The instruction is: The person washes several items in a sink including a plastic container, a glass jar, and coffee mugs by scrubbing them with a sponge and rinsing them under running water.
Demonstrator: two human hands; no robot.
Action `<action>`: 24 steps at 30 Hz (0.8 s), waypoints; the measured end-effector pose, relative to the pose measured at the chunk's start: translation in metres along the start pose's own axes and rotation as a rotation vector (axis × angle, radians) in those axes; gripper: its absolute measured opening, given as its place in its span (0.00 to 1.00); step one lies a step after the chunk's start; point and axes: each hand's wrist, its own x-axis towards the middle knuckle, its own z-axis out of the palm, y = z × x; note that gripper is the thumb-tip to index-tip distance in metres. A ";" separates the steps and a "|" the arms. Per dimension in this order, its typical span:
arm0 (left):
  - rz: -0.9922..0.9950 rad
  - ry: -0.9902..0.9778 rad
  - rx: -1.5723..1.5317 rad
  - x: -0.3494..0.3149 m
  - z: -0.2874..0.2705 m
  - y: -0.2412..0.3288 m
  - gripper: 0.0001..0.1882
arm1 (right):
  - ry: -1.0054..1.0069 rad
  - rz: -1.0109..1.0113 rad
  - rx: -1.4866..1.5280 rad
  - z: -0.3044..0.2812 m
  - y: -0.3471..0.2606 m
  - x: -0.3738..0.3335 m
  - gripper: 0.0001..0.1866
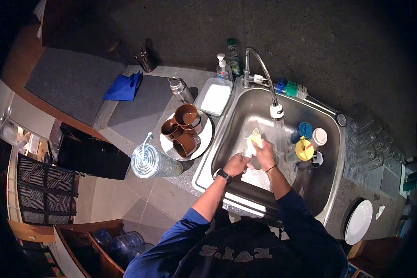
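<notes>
Both my hands are together over the sink (238, 107). In my right hand (265, 156) is a yellow sponge (256, 138), pressed against a pale, foamy item (250, 149). My left hand (236, 165), with a dark watch at the wrist, is closed around that item, whose kind is hidden by fingers and suds. Water runs from the white faucet head (276, 111) to the right of my hands. Beside the stream stand a yellow-lidded cup (304, 149), a blue-lidded one (304, 130), a pink-lidded one (319, 136) and a dark item with white (317, 159).
Left of the sink, brown mugs (186, 116) sit on a white plate (207, 139), near a large clear tumbler (146, 161), a steel bottle (180, 90) and a white tub (214, 96). A soap pump (224, 68) stands behind. Glass mugs (373, 141) and white plate (359, 222) lie right.
</notes>
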 end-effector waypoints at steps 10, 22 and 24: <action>0.042 0.337 -0.272 0.064 -0.002 0.019 0.12 | -0.096 -0.345 -0.395 -0.020 0.003 -0.039 0.15; -0.160 0.395 -0.793 0.088 -0.001 0.000 0.11 | -0.139 -0.459 -0.754 -0.047 0.029 -0.061 0.12; -0.225 0.329 -0.965 0.082 0.008 0.014 0.11 | -0.048 -0.666 -0.942 -0.055 0.036 -0.037 0.12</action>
